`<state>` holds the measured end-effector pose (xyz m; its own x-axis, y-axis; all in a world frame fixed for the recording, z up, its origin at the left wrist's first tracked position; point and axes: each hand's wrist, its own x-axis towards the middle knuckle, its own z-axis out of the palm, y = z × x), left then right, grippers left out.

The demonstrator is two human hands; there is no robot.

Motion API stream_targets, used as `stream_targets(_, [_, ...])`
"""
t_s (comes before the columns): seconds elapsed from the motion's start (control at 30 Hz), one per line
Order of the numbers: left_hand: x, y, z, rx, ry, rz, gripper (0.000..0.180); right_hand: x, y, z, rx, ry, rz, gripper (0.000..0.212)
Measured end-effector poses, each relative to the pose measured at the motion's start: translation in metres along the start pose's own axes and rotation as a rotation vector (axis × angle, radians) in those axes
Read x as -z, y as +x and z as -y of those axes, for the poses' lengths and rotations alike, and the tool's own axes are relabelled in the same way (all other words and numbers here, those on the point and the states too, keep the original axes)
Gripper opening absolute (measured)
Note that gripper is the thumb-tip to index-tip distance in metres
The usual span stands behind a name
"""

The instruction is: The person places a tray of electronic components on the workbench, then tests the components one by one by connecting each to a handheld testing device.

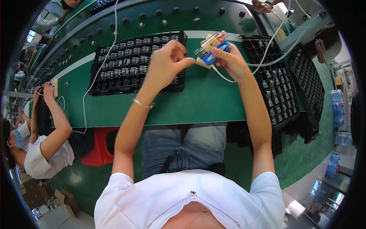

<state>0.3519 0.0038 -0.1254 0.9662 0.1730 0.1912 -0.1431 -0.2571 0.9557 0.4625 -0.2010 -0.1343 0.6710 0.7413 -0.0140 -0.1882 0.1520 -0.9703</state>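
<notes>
My right hand [235, 64] grips a small hand-held device [213, 48] with a blue body, a tan block and clear and metal parts on top. A white cable runs from its lower end. To its left, my left hand [166, 65] hovers over the right part of a black tray [133, 90], apart from the device. Its fingers curl loosely and its thumb stretches toward the device; I see nothing held there. Rows of small metal cylindrical parts [122, 71] fill much of the tray. A pale yellow block [203, 63] lies under the device.
More black trays of parts [275, 89] stand at the right, beside another stack [307, 86]. White cables [100, 68] hang across the green table [198, 108]. Beyond it, small parts sit spaced along a green belt [179, 22]. A co-worker [49, 149] works at the left, near a red stool [100, 147].
</notes>
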Motion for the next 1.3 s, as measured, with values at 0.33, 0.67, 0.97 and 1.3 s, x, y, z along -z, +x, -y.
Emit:
stream_targets(0.33, [0.026, -0.048, -0.003, 0.092, 1.253, -0.022, 0.039, 0.018, -0.004, 0.002, 0.321, -1.011, -0.621, 0.041])
stream_targets(0.67, [0.024, -0.049, 0.001, 0.163, 1.103, -0.071, 0.027, 0.010, -0.002, -0.011, 0.364, -1.198, -0.635, 0.053])
stream_targets(0.97, [0.025, -0.036, -0.020, 0.043, 0.486, -0.074, 0.016, 0.006, -0.002, -0.009, 0.346, -1.180, -0.637, 0.054])
stream_targets(1.3, [0.019, 0.029, -0.017, 0.011, 0.011, 0.107, 0.010, 0.005, -0.002, -0.010, 0.339, -1.156, -0.640, 0.051])
